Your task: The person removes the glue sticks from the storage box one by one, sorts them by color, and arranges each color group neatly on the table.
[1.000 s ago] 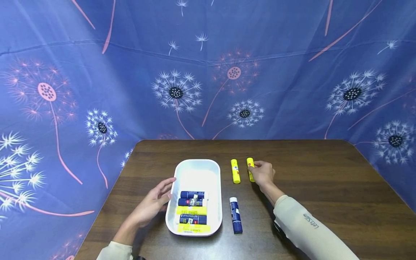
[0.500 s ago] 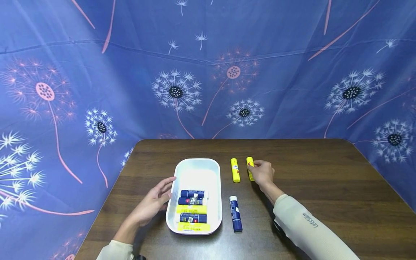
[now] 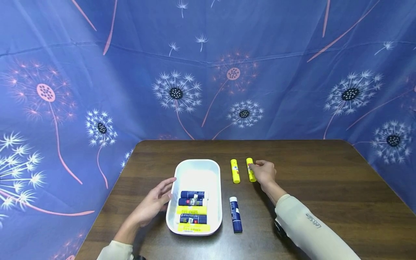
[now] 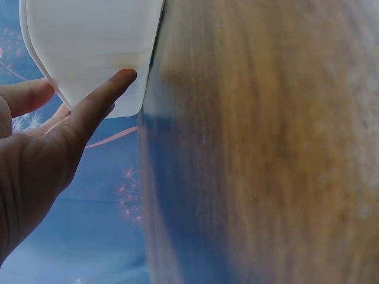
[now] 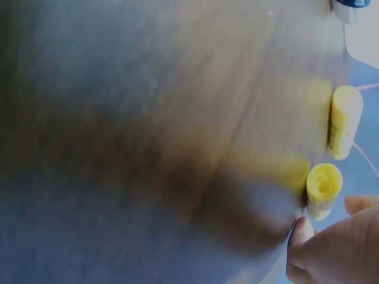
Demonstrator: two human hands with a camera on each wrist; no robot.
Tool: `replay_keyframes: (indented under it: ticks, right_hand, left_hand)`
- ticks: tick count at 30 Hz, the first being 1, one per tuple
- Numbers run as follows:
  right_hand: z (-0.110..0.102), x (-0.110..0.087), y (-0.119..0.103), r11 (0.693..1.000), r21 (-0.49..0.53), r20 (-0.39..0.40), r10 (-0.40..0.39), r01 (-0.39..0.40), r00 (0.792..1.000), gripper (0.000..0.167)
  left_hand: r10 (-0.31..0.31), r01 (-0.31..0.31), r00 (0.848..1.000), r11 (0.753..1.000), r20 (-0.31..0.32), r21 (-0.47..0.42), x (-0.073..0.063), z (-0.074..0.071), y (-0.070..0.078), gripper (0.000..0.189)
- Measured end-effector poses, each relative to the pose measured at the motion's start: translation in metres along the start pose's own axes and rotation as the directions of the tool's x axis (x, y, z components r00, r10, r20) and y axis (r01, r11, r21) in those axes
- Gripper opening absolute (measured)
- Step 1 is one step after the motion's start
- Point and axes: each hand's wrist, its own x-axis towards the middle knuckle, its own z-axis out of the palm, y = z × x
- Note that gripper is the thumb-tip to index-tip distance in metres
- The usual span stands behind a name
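A white tray (image 3: 195, 173) holds several glue sticks, dark blue (image 3: 193, 219) and yellow (image 3: 191, 210), laid crosswise in its near half. My left hand (image 3: 151, 204) rests against the tray's left side; its straight fingers touch the wall, as the left wrist view also shows. To the right lie two yellow glue sticks on the table. My right hand (image 3: 264, 172) is at the rightmost yellow glue stick (image 3: 250, 165). In the right wrist view, thumb and finger stand spread beside this yellow glue stick (image 5: 324, 182), not visibly gripping it.
The other yellow glue stick (image 3: 235, 171) lies left of the one at my right hand. Nearer, right of the tray, is a dark blue glue stick (image 3: 235, 215) with a white end. A blue dandelion-print cloth (image 3: 208, 90) hangs behind the wooden table (image 3: 325, 187).
My right hand has loosened from the rightmost yellow glue stick and shifted slightly right, leaving it on the table. My left hand and the tray have stayed in place.
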Motion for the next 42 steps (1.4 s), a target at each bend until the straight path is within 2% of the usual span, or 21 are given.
replay_keyframes:
  ticks: [5, 8, 13, 17, 19, 21, 23, 27, 32, 36, 42]
  right_hand:
    - [-0.010, 0.001, -0.002, 1.000, 0.021, 0.014, 0.017, -0.017, 1.000, 0.048]
    - [-0.015, 0.002, -0.006, 1.000, 0.028, -0.005, -0.009, 0.009, 1.000, 0.048]
    - [-0.018, 0.002, -0.025, 0.989, 0.090, 0.014, -0.117, 0.115, 0.993, 0.047]
    - [-0.016, -0.004, -0.049, 0.959, 0.207, 0.132, -0.222, 0.192, 0.966, 0.045]
    - [-0.013, -0.010, -0.060, 0.940, 0.262, 0.207, -0.276, 0.219, 0.938, 0.043]
    - [-0.006, -0.016, -0.069, 0.923, 0.301, 0.295, -0.329, 0.240, 0.897, 0.043]
    - [0.002, -0.023, -0.075, 0.909, 0.331, 0.384, -0.374, 0.252, 0.844, 0.045]
    - [0.021, -0.038, -0.081, 0.905, 0.340, 0.544, -0.411, 0.256, 0.732, 0.047]
    - [0.047, -0.050, -0.086, 0.907, 0.319, 0.670, -0.420, 0.273, 0.612, 0.050]
    - [0.064, -0.056, -0.089, 0.907, 0.278, 0.726, -0.414, 0.316, 0.550, 0.048]
    - [0.081, -0.060, -0.088, 0.923, 0.222, 0.812, -0.354, 0.315, 0.465, 0.046]
  left_hand:
    - [0.003, -0.003, 1.000, 1.000, -0.002, -0.002, 0.000, 0.001, -0.001, 0.055]
    - [0.009, -0.009, 1.000, 1.000, 0.002, -0.005, 0.000, 0.001, 0.000, 0.055]
    - [0.008, -0.008, 1.000, 1.000, 0.015, -0.007, 0.001, 0.001, 0.000, 0.055]
    - [0.003, -0.003, 1.000, 1.000, 0.016, -0.005, 0.001, 0.001, 0.000, 0.055]
    - [0.001, -0.001, 1.000, 1.000, 0.008, -0.002, 0.002, 0.001, 0.001, 0.055]
    - [-0.002, 0.002, 1.000, 1.000, 0.001, 0.004, 0.002, 0.001, 0.002, 0.055]
    - [-0.003, 0.003, 1.000, 1.000, -0.005, 0.009, 0.002, 0.001, 0.003, 0.055]
    - [-0.006, 0.006, 1.000, 1.000, -0.003, 0.012, 0.002, 0.000, 0.002, 0.056]
    - [-0.008, 0.008, 1.000, 1.000, -0.005, 0.007, -0.001, -0.002, 0.001, 0.057]
    - [-0.002, 0.002, 1.000, 1.000, 0.011, 0.004, -0.002, -0.003, 0.000, 0.057]
    - [0.001, -0.001, 1.000, 1.000, 0.020, -0.001, -0.001, -0.001, 0.001, 0.057]
